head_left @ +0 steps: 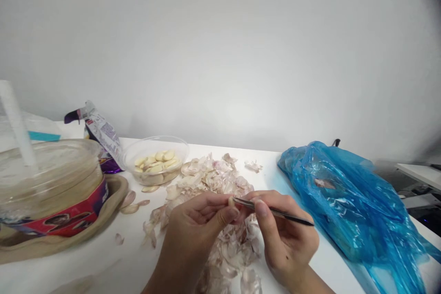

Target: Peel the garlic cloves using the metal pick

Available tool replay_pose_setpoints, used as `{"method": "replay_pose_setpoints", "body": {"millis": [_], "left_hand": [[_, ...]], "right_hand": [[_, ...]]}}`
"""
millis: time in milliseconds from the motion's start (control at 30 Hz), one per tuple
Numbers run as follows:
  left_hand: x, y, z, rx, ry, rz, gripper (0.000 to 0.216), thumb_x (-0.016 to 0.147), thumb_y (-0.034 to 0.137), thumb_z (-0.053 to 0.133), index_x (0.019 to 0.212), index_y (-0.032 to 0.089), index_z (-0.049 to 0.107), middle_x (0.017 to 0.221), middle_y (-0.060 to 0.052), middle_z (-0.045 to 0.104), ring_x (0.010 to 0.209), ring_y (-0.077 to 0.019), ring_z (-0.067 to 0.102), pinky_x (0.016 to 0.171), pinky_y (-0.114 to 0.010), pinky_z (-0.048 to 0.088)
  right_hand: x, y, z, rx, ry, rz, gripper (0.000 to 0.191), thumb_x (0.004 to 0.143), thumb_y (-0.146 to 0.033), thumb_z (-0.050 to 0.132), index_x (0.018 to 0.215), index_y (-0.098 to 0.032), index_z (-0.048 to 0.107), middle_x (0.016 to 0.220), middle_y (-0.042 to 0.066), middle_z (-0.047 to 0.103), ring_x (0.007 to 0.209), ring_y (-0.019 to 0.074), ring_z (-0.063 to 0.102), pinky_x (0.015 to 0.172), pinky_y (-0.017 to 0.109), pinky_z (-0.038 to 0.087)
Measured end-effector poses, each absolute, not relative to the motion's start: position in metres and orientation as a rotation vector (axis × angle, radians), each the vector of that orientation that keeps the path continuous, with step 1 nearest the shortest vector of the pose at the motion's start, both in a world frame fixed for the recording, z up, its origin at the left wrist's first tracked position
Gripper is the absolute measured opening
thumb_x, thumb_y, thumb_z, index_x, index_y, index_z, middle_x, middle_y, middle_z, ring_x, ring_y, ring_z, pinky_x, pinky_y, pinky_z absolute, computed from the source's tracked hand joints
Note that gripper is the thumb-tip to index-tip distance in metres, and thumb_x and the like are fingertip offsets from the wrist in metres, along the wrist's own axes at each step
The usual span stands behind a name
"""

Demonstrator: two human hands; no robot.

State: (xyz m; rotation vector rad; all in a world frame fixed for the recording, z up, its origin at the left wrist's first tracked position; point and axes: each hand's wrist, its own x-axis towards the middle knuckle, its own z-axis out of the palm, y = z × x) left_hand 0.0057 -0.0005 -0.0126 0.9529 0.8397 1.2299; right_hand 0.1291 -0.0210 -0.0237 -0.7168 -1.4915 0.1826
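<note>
My left hand (203,220) pinches a garlic clove (231,201) between thumb and fingertips, which cover most of it. Held like a pen in my right hand (287,234) is a slim dark metal tool (280,213); whether it is a small blade or tweezers I cannot tell. Its tip meets the clove. Under and behind both hands spreads a heap of papery garlic skins (217,177). Peeled garlic cloves (160,161) lie in a clear plastic bowl (129,163) beyond my left hand. A few unpeeled cloves (128,199) rest on the table left of the heap.
At the left, a large lidded plastic cup (65,193) with a white straw (17,124) sits in a brown holder (119,188). Behind it stands a purple packet (103,135). A crumpled blue plastic bag (344,197) covers the right side of the white table (127,266), with a wall behind.
</note>
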Motion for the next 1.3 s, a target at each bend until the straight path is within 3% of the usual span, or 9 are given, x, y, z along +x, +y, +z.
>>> {"method": "replay_pose_setpoints", "body": {"millis": [400,700,900,1100,1300], "left_hand": [[0.0015,0.0035,-0.0192,1.02,0.839,1.281,0.006,0.061,0.015,0.073,0.062,0.021,0.072,0.061,0.002,0.074,0.061,-0.0125,0.068,0.058,-0.015,0.053],[0.0006,0.0017,-0.0181,1.036,0.859,1.264,0.006,0.062,0.016,0.073,0.063,0.022,0.073,0.063,0.002,0.075,0.061,-0.013,0.068,0.059,-0.015,0.054],[0.0016,0.0042,-0.0185,0.953,0.826,1.229,0.005,0.06,0.019,0.075,0.063,0.018,0.071,0.057,0.0,0.073,0.056,-0.0136,0.068,0.057,-0.018,0.054],[0.0047,0.0056,-0.0186,0.941,0.811,1.224,0.007,0.061,0.021,0.075,0.063,0.016,0.071,0.055,-0.002,0.072,0.057,-0.0138,0.067,0.058,-0.018,0.053],[0.0037,0.0047,-0.0175,0.97,0.805,1.222,0.005,0.061,0.019,0.074,0.064,0.017,0.071,0.053,0.0,0.071,0.056,-0.0136,0.066,0.056,-0.018,0.053]], "right_hand": [[0.1329,-0.0182,-0.0235,-0.669,-1.645,0.059,0.026,0.076,-0.001,0.051,0.096,-0.015,0.06,0.08,0.007,0.066,0.074,0.0183,0.064,0.06,0.031,0.056],[0.1311,-0.0148,-0.0265,-0.614,-1.616,0.022,0.034,0.074,0.006,0.051,0.098,-0.015,0.061,0.076,0.006,0.067,0.074,0.0187,0.066,0.059,0.03,0.057],[0.1322,-0.0175,-0.03,-0.696,-1.556,0.097,0.03,0.075,0.005,0.05,0.095,-0.015,0.062,0.086,0.009,0.068,0.072,0.0179,0.067,0.059,0.031,0.057],[0.1321,-0.0165,-0.0311,-0.71,-1.528,0.108,0.027,0.077,0.003,0.049,0.094,-0.015,0.06,0.07,0.004,0.068,0.064,0.0159,0.066,0.064,0.033,0.055],[0.1304,-0.0173,-0.0285,-0.697,-1.542,0.164,0.027,0.077,0.002,0.05,0.095,-0.016,0.06,0.075,0.005,0.066,0.068,0.0169,0.065,0.058,0.031,0.056]]}}
